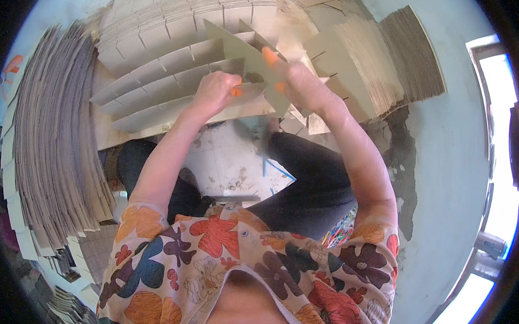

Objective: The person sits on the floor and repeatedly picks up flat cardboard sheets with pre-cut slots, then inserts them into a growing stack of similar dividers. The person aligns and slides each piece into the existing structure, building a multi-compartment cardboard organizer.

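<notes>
Item: flat slotted strip of grey-brown cardboard (250,54), held above a lattice of interlocked grey cardboard dividers (171,79) on the floor. Left hand (214,89) closed on the lattice's near strips; right hand (296,80) pinching the strip, orange-capped fingertips (270,56) curled on it. Long axis diagonal — upper left to lower right, pointed end toward the stacks (59,146). Risk, as judged: slots misaligned with the cross-strips could buckle or tear the card — the thin board bends easily.
</notes>
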Demonstrator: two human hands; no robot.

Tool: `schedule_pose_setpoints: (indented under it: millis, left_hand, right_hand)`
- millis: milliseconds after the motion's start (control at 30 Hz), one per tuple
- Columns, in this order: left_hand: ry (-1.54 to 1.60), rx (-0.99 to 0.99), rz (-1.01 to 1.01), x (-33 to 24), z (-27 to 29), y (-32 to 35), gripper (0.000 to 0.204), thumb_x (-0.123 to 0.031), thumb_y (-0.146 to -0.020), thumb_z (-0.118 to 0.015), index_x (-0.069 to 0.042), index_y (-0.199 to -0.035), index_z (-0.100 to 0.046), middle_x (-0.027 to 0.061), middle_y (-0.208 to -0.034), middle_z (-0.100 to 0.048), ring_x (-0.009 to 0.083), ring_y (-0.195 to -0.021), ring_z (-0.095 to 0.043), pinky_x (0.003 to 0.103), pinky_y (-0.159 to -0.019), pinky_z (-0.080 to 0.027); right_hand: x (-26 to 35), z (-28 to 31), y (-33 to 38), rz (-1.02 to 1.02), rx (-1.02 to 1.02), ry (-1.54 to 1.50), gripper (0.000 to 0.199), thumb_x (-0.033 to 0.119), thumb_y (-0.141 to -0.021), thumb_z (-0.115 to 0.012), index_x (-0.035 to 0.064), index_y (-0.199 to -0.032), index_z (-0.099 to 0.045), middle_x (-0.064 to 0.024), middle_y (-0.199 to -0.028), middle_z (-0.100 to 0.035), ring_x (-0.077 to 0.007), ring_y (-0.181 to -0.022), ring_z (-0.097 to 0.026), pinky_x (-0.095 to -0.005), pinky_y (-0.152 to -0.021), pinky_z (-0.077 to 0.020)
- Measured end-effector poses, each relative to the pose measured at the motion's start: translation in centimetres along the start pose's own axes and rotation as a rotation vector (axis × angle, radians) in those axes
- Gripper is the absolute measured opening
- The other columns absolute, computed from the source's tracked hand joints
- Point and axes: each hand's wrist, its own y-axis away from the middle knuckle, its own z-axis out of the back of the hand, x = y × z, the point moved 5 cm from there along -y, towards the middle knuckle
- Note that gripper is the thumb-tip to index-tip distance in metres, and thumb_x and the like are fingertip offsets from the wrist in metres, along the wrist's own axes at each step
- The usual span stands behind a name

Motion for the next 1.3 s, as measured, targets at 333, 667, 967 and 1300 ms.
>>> schedule_pose_setpoints:
  millis: [333, 667, 967, 1300]
  left_hand:
    - [0.083, 0.044, 0.131, 0.0, -0.1, 0.6, 0.021, -0.020, -0.071, -0.074, -0.004, -0.082, -0.063, 0.0174, -0.071, -0.061, 0.0339, -0.067, -0.061, 0.042, -0.061, -0.047]
    - [0.128, -0.179, 0.131, -0.1, 4.4, 3.5, 0.032, -0.028, -0.073, -0.075, -0.002, -0.087, -0.065, 0.0134, -0.083, -0.064, 0.0281, -0.073, -0.063, 0.037, -0.064, -0.049]
    - [0.087, -0.194, 0.223, 1.1, 5.5, 5.6, 0.029, -0.023, -0.072, -0.076, -0.001, -0.087, -0.065, 0.0138, -0.080, -0.064, 0.0258, -0.069, -0.062, 0.034, -0.062, -0.049]
    - [0.072, -0.324, 0.236, 1.5, 6.0, 7.1, 0.028, -0.023, -0.072, -0.075, -0.002, -0.087, -0.064, 0.0135, -0.074, -0.061, 0.0291, -0.067, -0.060, 0.038, -0.060, -0.048]
  right_hand:
    - [-0.2, -2.4, 2.7, -0.196, 0.083, 0.023, 0.050, 0.010, -0.077, -0.063, 0.0022, -0.125, -0.047, -0.0187, -0.091, -0.064, -0.0334, -0.084, -0.063, -0.0386, -0.071, -0.0505]
    - [-14.1, 4.8, 13.8, -1.023, -0.223, 0.757, 0.052, 0.024, -0.075, -0.071, 0.0086, -0.120, -0.051, -0.0096, -0.116, -0.053, -0.0317, -0.112, -0.048, -0.0431, -0.085, -0.0446]
    - [-18.8, 4.8, 16.7, -0.937, -0.330, 0.657, 0.050, 0.028, -0.067, -0.076, 0.0088, -0.109, -0.056, -0.0135, -0.103, -0.060, -0.0328, -0.102, -0.054, -0.0425, -0.082, -0.0446]
    - [-15.1, 8.1, 16.1, -0.986, -0.825, 0.385, 0.026, 0.031, -0.082, -0.066, 0.0059, -0.087, -0.067, -0.0153, -0.090, -0.067, -0.0366, -0.077, -0.061, -0.0412, -0.068, -0.0484]
